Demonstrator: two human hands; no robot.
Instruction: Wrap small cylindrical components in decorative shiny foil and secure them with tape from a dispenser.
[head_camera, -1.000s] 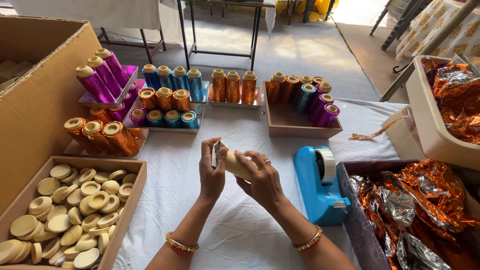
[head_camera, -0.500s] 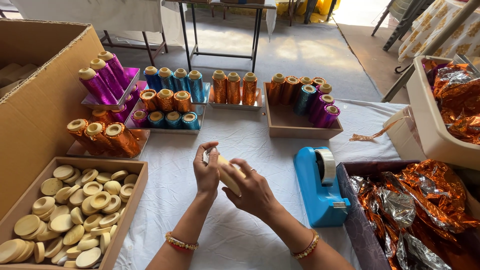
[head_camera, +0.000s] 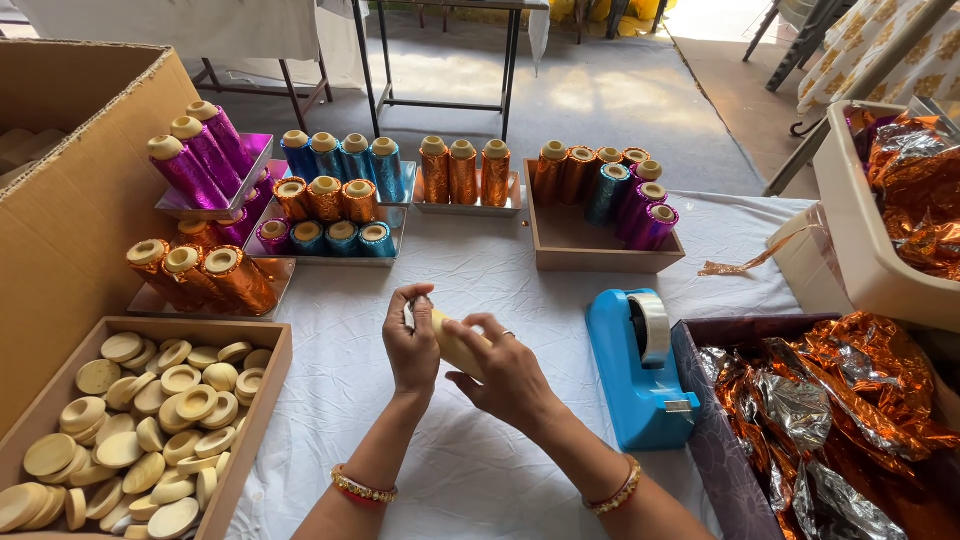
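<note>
Both hands meet over the white tablecloth (head_camera: 480, 270) at the centre. My left hand (head_camera: 410, 345) grips one end of a bare cream wooden spool (head_camera: 455, 345), fingers curled around it. My right hand (head_camera: 500, 370) cups the spool's other side from the right, a ring on one finger. The spool lies tilted between the two hands, partly hidden by the fingers. Bangles sit on both wrists.
A wooden tray of cream discs (head_camera: 150, 430) lies at the near left. A blue tape dispenser (head_camera: 640, 365) stands right of my hands, beside a box of orange foil sheets (head_camera: 830, 420). Foil-wrapped spools on trays (head_camera: 330, 200) line the far side. A cardboard box (head_camera: 70, 190) stands left.
The hands have turned the spool between them and drifted slightly left. The right hand now wraps more over the spool's side.
</note>
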